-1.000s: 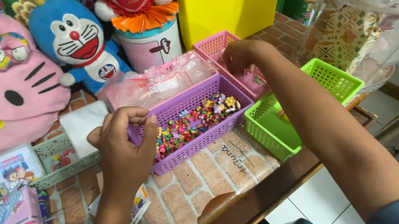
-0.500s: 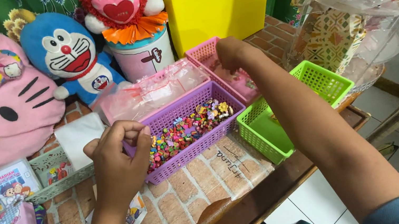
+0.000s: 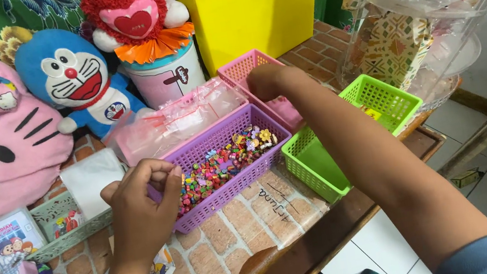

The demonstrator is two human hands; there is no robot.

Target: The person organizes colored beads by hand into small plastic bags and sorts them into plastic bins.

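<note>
- Left hand (image 3: pixel 140 205): rests at the near left corner of the purple basket (image 3: pixel 221 163); fingers curled inward, tips pinched together just over the rim; whether a small piece sits between them cannot be told.
- Right hand (image 3: pixel 267 80): reaches across the desk (image 3: pixel 241 248) to the pink basket (image 3: pixel 252 70) behind the purple one; seen from the back, fingers bent downward and hidden, so their opening and any hold cannot be told.
- Purple basket: stands mid-desk on brick-patterned paper, touching the green basket (image 3: pixel 348 140) on its right; holds a loose heap of small coloured pieces (image 3: pixel 221 160).
- Green basket: sits at the desk's near right edge, its corner close to the drop; only a small item shows inside.
- Clear plastic bags (image 3: pixel 175 118): lie just behind the purple basket, partly over its far rim.
- Risk, spillage: the right forearm passes low over the purple and green baskets; a dip of the arm would likely catch a rim and scatter the pieces.
- Risk, fall: a sideways nudge would probably push the green basket off the edge.
- Risk, dropped piece: a pinch this fine on so small a thing may slip; a lost piece would be hard to find on the patterned paper.
- Surroundings: plush toys (image 3: pixel 75 79) and a yellow box (image 3: pixel 255 5) stand behind.
</note>
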